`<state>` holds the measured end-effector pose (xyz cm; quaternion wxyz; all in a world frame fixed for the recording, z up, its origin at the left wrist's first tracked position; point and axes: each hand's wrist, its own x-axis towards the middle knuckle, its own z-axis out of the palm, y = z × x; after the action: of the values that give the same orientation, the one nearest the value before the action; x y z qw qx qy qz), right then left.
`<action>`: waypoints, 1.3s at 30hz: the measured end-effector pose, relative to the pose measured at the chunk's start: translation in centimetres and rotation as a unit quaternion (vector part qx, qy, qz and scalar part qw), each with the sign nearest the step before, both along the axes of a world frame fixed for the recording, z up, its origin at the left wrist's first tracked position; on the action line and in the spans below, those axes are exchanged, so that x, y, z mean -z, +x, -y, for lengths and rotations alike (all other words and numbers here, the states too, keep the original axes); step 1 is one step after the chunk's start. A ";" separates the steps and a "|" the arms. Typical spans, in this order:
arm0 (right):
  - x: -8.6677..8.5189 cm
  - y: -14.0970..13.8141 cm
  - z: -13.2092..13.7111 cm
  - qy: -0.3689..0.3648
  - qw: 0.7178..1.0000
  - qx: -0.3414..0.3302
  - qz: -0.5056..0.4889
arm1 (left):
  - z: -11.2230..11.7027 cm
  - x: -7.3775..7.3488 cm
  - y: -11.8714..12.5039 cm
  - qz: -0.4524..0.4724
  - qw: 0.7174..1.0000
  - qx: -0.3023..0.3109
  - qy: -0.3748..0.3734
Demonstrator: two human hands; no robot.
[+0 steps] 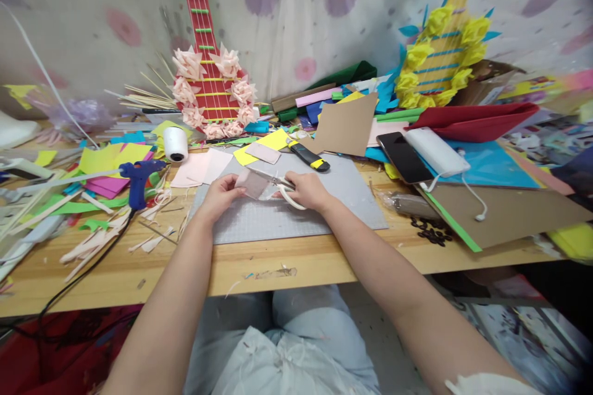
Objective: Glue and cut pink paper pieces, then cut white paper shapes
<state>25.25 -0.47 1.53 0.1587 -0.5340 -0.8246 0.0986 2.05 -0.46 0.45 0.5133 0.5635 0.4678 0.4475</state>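
My left hand [223, 195] pinches a small pale pink piece of paper [252, 184] by its left edge, above the grey cutting mat [278, 228]. In my right hand [306, 190] is a pair of scissors [293, 199] with white handles, its blades pointing left at the paper's right side. Whether the blades are cutting into the paper is hard to make out. Just behind the hands lie a black and yellow utility knife [309, 157], another pale pink piece [262, 153] and a yellow sheet [273, 142].
A blue glue gun [138, 182] with a trailing black cord stands at left among paper scraps. Red [210, 92] and yellow [440, 65] paper guitars lean at the back. At right are a phone [404, 157], a white power bank [438, 151] and a cardboard sheet [514, 210].
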 end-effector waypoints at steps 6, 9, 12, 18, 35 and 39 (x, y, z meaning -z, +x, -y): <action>0.1 0.0 -0.1 -0.016 0.999 0.017 -0.039 | 0.0 -0.1 0.1 0.001 1.000 -0.014 0.006; 0.1 0.4 -0.3 -0.031 0.994 0.056 -0.083 | -0.2 0.0 0.0 0.000 0.998 -0.055 0.028; 0.0 0.9 -0.5 -0.052 0.988 0.090 -0.118 | -0.4 0.0 0.0 0.042 0.994 -0.097 0.028; -0.5 1.3 -0.3 -0.069 0.990 0.055 -0.108 | -0.7 -0.1 0.2 0.157 0.977 -0.145 0.004; -0.3 0.5 0.1 -0.012 0.999 -0.043 -0.002 | -0.8 0.0 0.4 0.205 0.971 -0.116 0.029; -0.2 0.2 0.2 -0.001 0.999 -0.039 0.012 | -0.8 0.1 0.5 0.192 0.975 -0.108 0.037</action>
<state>25.42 -0.64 1.72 0.1441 -0.5030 -0.8464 0.0992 2.53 0.37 0.33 0.5206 0.4319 0.4016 0.6174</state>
